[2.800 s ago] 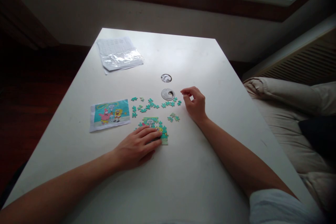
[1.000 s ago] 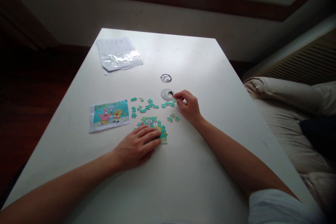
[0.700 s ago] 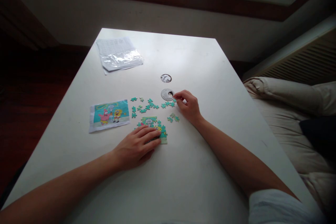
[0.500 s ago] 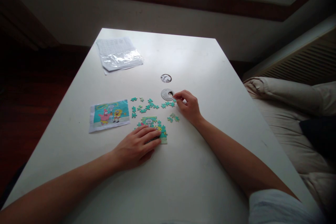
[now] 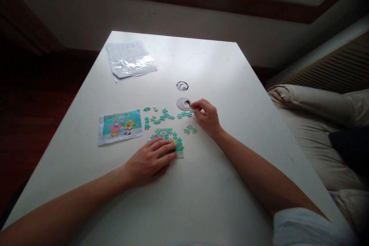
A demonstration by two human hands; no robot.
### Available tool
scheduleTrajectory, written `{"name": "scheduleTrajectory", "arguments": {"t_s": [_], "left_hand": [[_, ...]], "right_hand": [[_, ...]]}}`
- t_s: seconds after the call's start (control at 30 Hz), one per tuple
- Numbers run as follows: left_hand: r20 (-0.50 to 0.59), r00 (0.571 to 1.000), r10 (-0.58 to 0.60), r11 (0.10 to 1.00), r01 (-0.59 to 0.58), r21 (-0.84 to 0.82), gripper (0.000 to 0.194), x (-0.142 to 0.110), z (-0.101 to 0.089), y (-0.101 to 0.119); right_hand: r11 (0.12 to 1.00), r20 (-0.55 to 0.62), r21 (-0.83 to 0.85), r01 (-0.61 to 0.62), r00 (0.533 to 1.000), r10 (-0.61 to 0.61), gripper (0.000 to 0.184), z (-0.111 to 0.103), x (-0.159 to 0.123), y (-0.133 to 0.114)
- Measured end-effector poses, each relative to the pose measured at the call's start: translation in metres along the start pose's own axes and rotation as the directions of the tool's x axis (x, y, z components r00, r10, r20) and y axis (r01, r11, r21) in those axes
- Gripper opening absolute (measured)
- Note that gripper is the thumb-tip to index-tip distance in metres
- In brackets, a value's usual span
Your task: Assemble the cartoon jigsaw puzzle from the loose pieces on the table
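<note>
My left hand (image 5: 154,159) lies open and flat over the partly assembled jigsaw puzzle (image 5: 180,153), its fingers covering the lower left of the cartoon picture. Further off and to the right, my right hand (image 5: 206,115) is bent with thumb and fingertips drawn together beside a row of loose green puzzle pieces (image 5: 184,115). Whether a piece is between those fingertips is hidden. A small group of paler puzzle pieces (image 5: 190,129) rests just below that hand. More loose pieces (image 5: 165,115) are scattered beyond the assembled part.
Left of the puzzle is a printed cartoon picture sheet (image 5: 122,125). Papers in a clear plastic sleeve (image 5: 131,61) lie at the far left of the white table (image 5: 213,73). Two round holes, one with a grommet (image 5: 182,103), sit mid-table. A beige sofa (image 5: 302,123) stands at right.
</note>
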State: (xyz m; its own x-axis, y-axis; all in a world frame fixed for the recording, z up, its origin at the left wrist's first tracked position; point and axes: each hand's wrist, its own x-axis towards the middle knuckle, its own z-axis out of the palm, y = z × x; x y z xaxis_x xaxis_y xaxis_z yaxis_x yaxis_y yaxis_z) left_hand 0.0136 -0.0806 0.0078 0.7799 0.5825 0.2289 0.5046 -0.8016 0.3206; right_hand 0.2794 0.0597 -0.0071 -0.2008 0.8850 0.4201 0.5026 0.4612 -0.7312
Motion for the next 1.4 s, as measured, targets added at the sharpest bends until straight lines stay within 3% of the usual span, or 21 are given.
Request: {"name": "scheduleTrajectory", "arguments": {"t_s": [1.4], "left_hand": [[-0.001,1.0,0.009,1.0,-0.009,0.006,0.033,0.0013,-0.0011,0.0008]], "right_hand": [[0.999,-0.008,0.0,0.037,0.999,-0.037,0.025,0.0013,0.0003,0.0035]]}}
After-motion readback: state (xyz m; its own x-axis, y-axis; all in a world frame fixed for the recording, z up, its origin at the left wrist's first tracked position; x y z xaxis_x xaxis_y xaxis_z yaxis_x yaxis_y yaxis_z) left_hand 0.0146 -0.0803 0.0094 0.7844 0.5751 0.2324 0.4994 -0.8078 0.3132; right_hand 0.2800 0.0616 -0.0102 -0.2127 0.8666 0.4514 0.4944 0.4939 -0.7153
